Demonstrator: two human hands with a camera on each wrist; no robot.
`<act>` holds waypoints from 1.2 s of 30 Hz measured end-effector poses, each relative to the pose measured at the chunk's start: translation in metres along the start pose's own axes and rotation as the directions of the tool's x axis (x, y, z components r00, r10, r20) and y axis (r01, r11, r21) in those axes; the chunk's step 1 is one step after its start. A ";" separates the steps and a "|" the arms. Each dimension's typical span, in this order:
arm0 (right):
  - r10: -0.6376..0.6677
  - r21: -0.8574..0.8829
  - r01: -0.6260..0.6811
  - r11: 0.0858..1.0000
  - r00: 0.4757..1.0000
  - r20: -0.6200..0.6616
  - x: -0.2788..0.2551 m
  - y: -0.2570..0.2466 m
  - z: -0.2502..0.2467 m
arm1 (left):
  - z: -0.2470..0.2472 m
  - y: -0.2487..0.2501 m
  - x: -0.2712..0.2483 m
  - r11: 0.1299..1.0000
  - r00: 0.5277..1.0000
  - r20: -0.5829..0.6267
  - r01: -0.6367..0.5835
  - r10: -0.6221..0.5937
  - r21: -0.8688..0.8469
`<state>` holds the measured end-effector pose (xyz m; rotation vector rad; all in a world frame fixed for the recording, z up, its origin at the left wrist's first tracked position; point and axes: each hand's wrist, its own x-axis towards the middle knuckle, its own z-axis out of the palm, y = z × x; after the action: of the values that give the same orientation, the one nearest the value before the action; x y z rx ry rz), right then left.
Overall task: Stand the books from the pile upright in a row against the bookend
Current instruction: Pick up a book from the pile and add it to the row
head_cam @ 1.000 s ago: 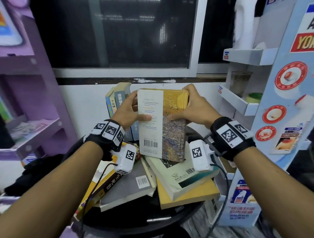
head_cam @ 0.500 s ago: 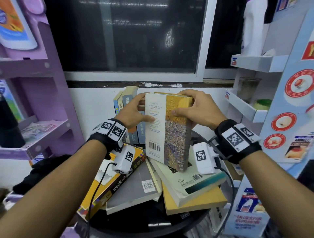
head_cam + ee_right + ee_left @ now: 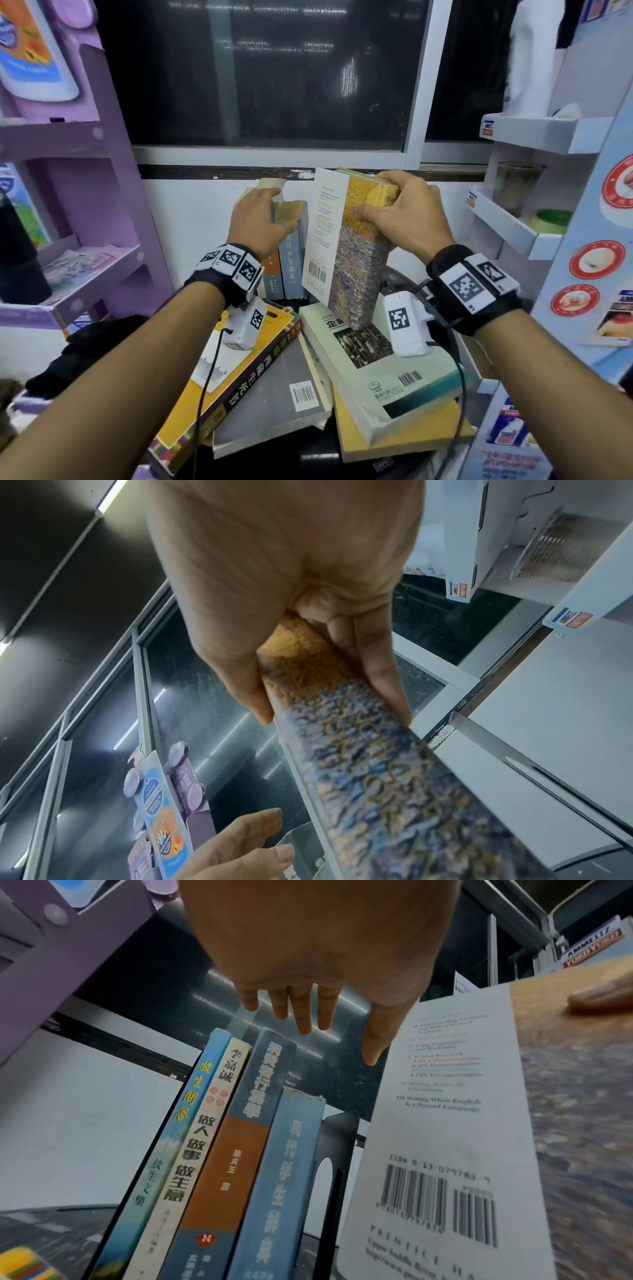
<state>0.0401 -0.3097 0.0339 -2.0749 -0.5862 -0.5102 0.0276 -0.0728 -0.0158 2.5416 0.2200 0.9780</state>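
My right hand (image 3: pixel 376 197) grips the top of a thick book (image 3: pixel 346 260) with a white back cover and a yellow-and-blue painted jacket. It holds the book upright over the pile; in the right wrist view the thumb and fingers (image 3: pixel 383 674) pinch its spine (image 3: pixel 377 764). My left hand (image 3: pixel 263 216) is off it, fingers (image 3: pixel 304 1010) straight over the tops of several standing books (image 3: pixel 253 1137). The black bookend (image 3: pixel 337 1150) stands between that row and the held book (image 3: pixel 445 1123). Whether the left fingers touch the row is unclear.
The pile lies on a round black table (image 3: pixel 308 455): a pale green book (image 3: pixel 370 373), a grey one (image 3: pixel 274 394), a yellow one (image 3: pixel 239 370). A purple shelf unit (image 3: pixel 85 267) stands at the left and a white one (image 3: pixel 513 233) at the right. A white wall lies behind the row.
My left hand has let go of the held book and moved left to the tops of the standing row. The right hand alone now holds the book, turned more edge-on.
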 end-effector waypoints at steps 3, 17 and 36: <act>0.011 -0.009 -0.012 1.000 1.000 -0.022 0.006 0.002 0.009 | 0.006 -0.004 0.010 0.994 1.000 -0.015 -0.007 0.009 0.112; -0.020 -0.033 0.020 0.999 1.000 0.008 0.029 0.001 0.031 | 0.044 -0.022 0.035 0.970 0.995 -0.100 0.029 -0.005 0.240; -0.010 -0.108 0.003 0.994 0.998 -0.063 0.060 -0.007 0.050 | 0.052 -0.035 0.033 0.975 0.979 -0.192 -0.028 0.071 0.219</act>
<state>0.0906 -0.2513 0.0460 -2.1503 -0.5391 -0.6211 0.0868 -0.0482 -0.0449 2.6512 0.3379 1.2942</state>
